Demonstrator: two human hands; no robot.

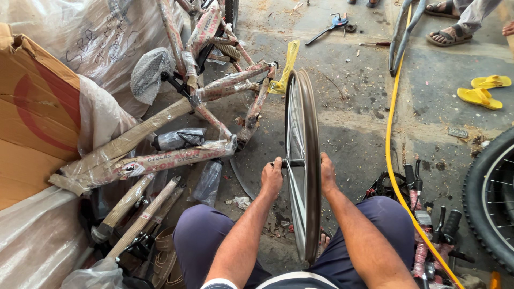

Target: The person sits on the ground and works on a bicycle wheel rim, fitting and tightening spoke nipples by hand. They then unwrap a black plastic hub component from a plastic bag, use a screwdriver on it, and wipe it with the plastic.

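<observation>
A bare silver spoked bicycle wheel rim (303, 160) stands upright between the knees; left hand (272, 178) fingers curl around its axle, right hand (327, 172) presses flat opposite; open concrete floor (348, 128) ahead

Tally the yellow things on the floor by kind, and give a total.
Yellow slippers: 2
Yellow hose: 1
Yellow plastic strip by the wheel rim: 1
Total: 4
</observation>
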